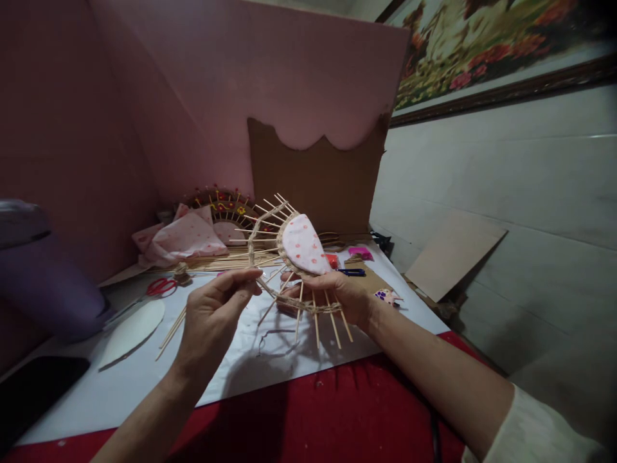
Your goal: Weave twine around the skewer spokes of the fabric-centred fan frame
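Note:
Held up over the white table is a fan-shaped craft piece (304, 243), with a half-round centre of pink-dotted white cloth. Thin wooden sticks radiate from its curved edge, and a braided twine band (251, 244) links them in an outer arc. My right hand (348, 292) grips the piece near its straight edge, partly hidden behind the sticks. Fingers and thumb of my left hand (224, 302) pinch the twine band at the lower left of the arc. Below the piece, a dark loose strand (277, 333) lies on the table.
Red-handled scissors (161, 287), a white half-round cutout (134, 333) and pink-dotted cloth (186, 238) lie to the left. A similar decorated fan (231, 209) stands behind. Blue-handled pliers or snips (351, 272) rest at right. Brown cardboard (313, 183) leans at the back; a dark phone-like slab (43, 392) lies front left.

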Motion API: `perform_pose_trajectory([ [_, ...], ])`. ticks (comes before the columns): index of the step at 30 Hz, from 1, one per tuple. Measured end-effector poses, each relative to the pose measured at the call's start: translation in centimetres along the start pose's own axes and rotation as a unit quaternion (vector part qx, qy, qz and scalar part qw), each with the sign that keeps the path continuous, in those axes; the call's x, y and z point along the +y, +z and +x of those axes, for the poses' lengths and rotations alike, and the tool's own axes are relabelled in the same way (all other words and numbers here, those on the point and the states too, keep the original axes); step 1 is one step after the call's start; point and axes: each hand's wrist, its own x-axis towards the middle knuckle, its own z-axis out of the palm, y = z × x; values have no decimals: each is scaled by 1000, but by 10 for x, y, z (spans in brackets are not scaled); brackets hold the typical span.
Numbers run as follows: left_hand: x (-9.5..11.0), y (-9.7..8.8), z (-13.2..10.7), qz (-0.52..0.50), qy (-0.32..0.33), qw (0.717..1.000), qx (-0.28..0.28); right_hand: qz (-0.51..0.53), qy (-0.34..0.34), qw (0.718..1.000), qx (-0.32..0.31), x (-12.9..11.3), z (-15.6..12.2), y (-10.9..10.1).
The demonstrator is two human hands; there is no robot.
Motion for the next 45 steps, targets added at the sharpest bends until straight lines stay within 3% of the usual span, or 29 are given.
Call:
perform_pose_trajectory([
  [9,-3,2,6,-44,-8,998,52,32,-4,999,-20,-1,0,2],
  [17,-16,-5,9,146,107,981,71,43,-44,997,-48,-1,-1,2],
  [20,-18,-8,10,183,120,974,61,33,-53,997,-43,0,-1,1],
  [26,-14,-6,11,76,45,995,44,28,-55,998,-29,1,-2,3],
  [31,-14,-5,14,-12,-30,999,20,28,-40,997,-59,-2,-4,4],
  [35,-12,-3,14,-16,-41,999,3,34,-31,995,-87,-2,-4,1],
  [45,-12,-4,11,-46,-102,993,-43,47,-18,996,-78,-2,-4,4],
])
